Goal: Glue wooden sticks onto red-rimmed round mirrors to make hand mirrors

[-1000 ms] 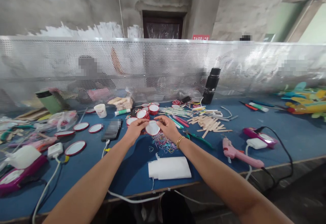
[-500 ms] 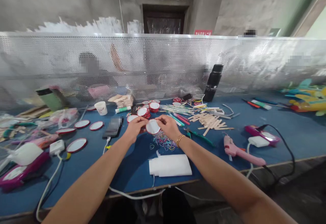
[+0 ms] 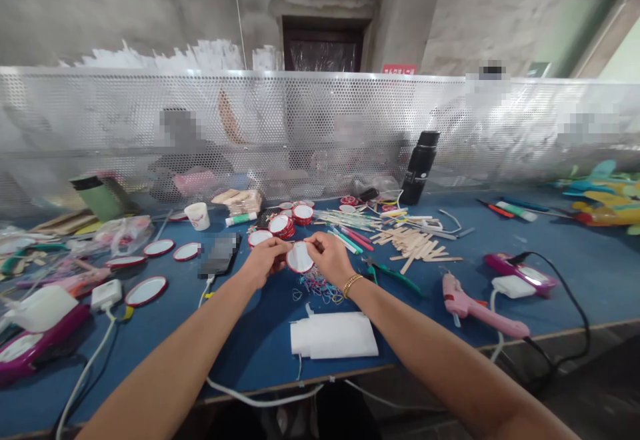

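A round white disc with a red rim is held up between my two hands over the middle of the table. My left hand pinches its left edge, and my right hand, above a gold bracelet, grips its upper right edge. Just below the disc lies a pile of thin coloured bands. Behind my hands are stacks of similar red-rimmed discs. A folded white cloth-like piece lies nearer the table's front edge.
Wooden sticks, green-handled pliers and a pink glue gun lie to the right. A black bottle stands behind. On the left are a phone, a paper cup, loose discs and white cables.
The camera view has shifted slightly, so the table items sit a little differently in the picture. Both hands still hold the disc, which is slightly lower in view.
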The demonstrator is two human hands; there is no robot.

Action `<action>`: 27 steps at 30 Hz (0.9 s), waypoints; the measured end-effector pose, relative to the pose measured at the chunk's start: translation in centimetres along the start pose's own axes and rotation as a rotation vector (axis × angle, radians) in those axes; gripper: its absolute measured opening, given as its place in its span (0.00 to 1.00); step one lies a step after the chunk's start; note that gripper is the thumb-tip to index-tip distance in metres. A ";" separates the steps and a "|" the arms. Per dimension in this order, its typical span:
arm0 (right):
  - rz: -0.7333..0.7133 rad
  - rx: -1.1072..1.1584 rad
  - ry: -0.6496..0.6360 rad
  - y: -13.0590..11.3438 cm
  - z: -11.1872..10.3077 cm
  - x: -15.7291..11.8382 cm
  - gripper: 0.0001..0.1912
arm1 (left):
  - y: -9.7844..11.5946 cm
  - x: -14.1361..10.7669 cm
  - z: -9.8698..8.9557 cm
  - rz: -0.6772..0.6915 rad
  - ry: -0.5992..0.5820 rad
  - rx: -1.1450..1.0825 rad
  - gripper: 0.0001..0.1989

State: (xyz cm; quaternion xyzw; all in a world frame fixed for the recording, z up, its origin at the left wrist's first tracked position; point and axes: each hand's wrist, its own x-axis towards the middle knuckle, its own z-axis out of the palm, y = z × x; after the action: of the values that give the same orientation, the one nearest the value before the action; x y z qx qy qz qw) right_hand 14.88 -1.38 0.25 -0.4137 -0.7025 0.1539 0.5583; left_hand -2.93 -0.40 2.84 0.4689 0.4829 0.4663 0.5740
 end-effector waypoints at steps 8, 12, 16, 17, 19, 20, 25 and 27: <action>0.155 0.090 0.098 1.0 -0.8 1.2 0.09 | 0.5 -0.3 -0.3 0.091 -0.217 0.127 0.27; 0.182 0.086 0.118 1.4 -1.1 1.5 0.09 | 0.8 -0.5 -0.2 0.251 -0.304 0.296 0.31; 0.206 0.118 0.103 1.3 -1.0 1.6 0.09 | 0.8 -0.5 -0.2 0.322 -0.324 0.390 0.30; 0.211 0.129 0.102 1.3 -1.0 1.6 0.09 | 0.8 -0.4 -0.2 0.335 -0.333 0.402 0.30; 0.219 0.141 0.100 1.2 -1.0 1.5 0.09 | 0.7 -0.3 -0.3 0.366 -0.343 0.417 0.29; 0.225 0.148 0.100 1.1 -1.0 1.5 0.10 | 0.6 -0.2 -0.4 0.384 -0.345 0.424 0.28; 0.269 0.206 0.100 0.7 -0.9 1.3 0.11 | 0.2 0.2 -0.6 0.442 -0.346 0.455 0.27; 0.282 0.218 0.113 0.5 -0.8 1.2 0.12 | 0.2 0.2 -0.6 0.456 -0.349 0.448 0.28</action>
State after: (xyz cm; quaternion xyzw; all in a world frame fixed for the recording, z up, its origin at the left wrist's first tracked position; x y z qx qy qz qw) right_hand 15.78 -0.31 0.96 -0.4533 -0.5840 0.2823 0.6113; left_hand -3.49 -0.16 2.97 0.7512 0.3508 0.3777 0.4123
